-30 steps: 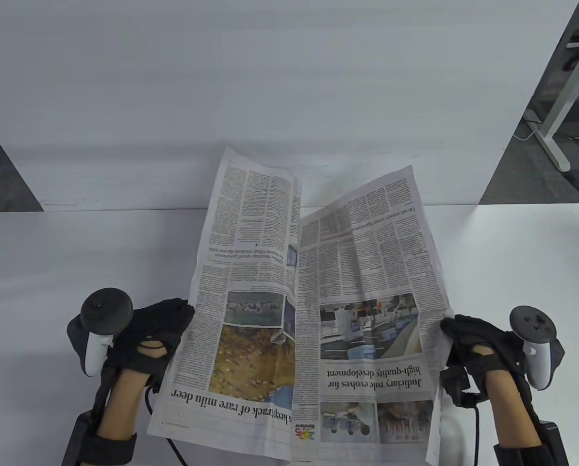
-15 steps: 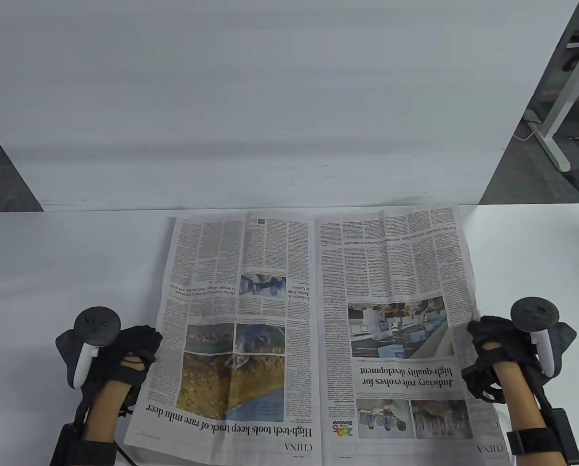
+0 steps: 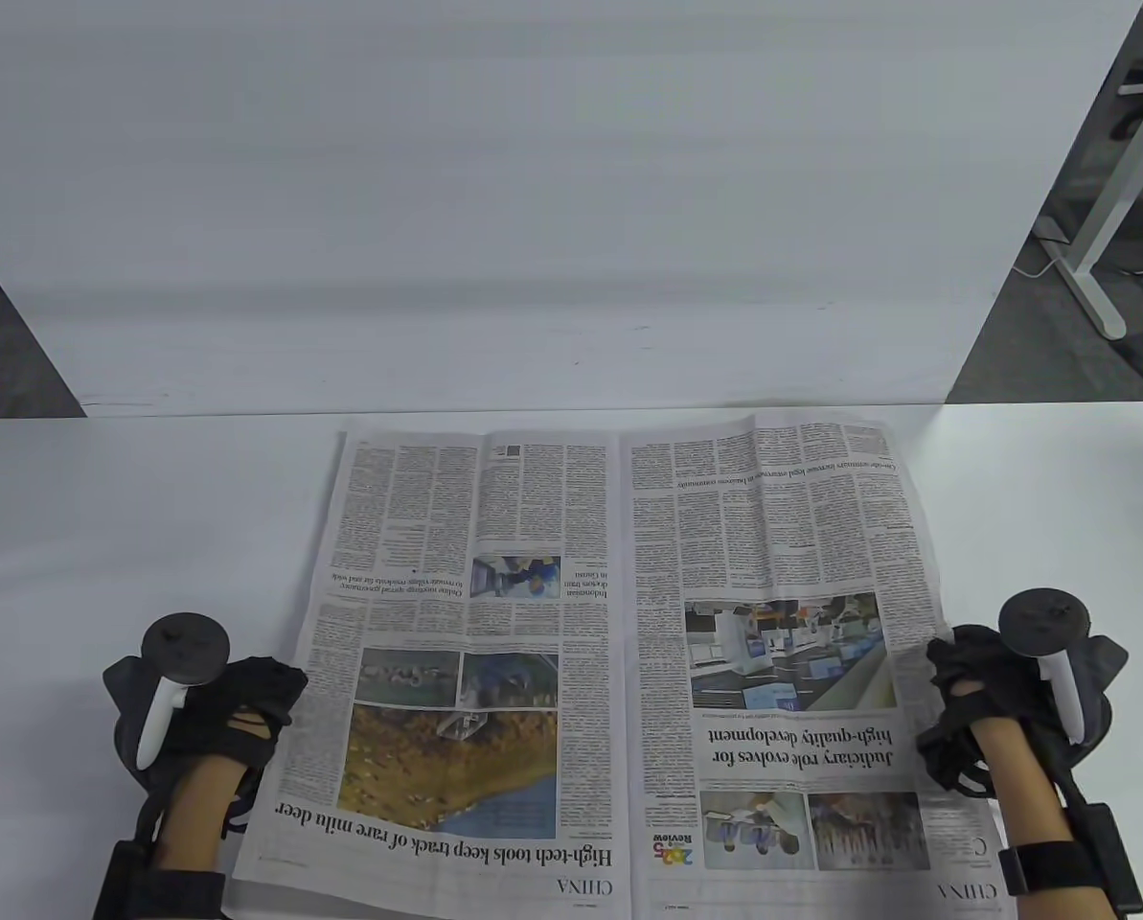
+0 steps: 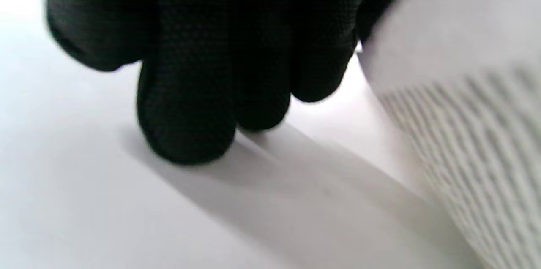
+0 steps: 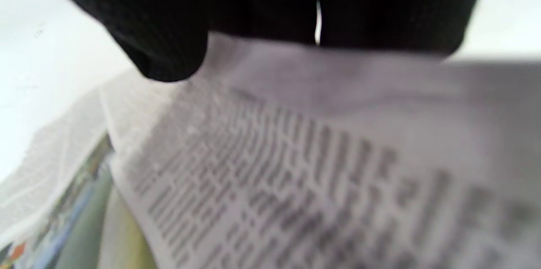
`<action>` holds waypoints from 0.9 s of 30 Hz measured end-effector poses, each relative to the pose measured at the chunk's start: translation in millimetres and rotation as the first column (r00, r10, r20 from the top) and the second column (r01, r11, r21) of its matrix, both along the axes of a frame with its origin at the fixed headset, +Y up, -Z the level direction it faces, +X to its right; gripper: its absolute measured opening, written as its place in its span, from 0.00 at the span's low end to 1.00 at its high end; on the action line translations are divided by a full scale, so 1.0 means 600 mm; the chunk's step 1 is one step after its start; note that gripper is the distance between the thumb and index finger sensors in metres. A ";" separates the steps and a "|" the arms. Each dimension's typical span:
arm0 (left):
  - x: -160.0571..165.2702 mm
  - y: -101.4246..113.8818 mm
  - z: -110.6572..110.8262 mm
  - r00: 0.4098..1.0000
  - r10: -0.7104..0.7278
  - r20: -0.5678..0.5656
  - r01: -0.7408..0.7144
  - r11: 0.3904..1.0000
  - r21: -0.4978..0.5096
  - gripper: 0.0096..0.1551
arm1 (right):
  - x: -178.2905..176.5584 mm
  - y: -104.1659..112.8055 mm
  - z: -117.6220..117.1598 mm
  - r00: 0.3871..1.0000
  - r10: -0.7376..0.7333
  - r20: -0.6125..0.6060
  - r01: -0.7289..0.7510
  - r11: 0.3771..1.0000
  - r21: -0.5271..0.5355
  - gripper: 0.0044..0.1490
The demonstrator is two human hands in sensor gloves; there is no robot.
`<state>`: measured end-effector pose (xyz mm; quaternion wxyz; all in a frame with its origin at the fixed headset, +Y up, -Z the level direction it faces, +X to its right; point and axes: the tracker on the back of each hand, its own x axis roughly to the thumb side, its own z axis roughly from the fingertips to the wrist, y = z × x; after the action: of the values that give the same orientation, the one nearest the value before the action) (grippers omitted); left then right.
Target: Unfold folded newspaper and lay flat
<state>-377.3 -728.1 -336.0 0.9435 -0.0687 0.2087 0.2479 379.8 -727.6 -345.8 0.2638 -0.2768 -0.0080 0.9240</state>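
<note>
The newspaper [image 3: 619, 652] lies spread open as two pages on the white table [image 3: 102, 527], its centre crease running away from me. My left hand [image 3: 279, 685] is at the paper's left edge and grips it. In the left wrist view its fingers [image 4: 190, 91] curl down to the table, and the paper's edge [image 4: 465, 112] curves up off the table to the hand. My right hand [image 3: 945, 671] grips the right edge. In the right wrist view its fingers [image 5: 169, 41] lie on the printed sheet [image 5: 317, 155].
A white upright board [image 3: 533, 192] stands along the table's far edge, right behind the paper's top. A desk leg and cables [image 3: 1098, 249] are on the floor beyond the table at the far right. The paper's near edge reaches the view's bottom edge.
The paper went from half-open and raised in a tent shape to spread low over the table. Both hands moved apart and down with its edges.
</note>
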 end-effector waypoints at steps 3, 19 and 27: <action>-0.029 0.024 0.012 0.998 0.003 -0.055 -0.002 1.000 0.009 0.39 | 0.005 0.016 0.011 0.997 0.080 -0.003 -0.080 0.993 0.082 0.44; 0.267 -0.024 0.015 0.743 -0.207 0.636 0.290 0.957 -0.028 0.50 | -0.211 -0.043 0.066 0.687 0.180 -0.704 -0.306 0.950 -0.056 0.52; 0.260 -0.065 0.008 0.746 -0.172 0.643 0.336 0.931 -0.141 0.51 | -0.214 -0.071 0.060 0.697 0.092 -0.711 -0.279 0.949 -0.150 0.53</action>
<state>-221.2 -767.3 -331.0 0.9678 -0.2342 -0.0767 0.0515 251.3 -770.2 -309.6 0.1156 0.0625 0.1783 0.9752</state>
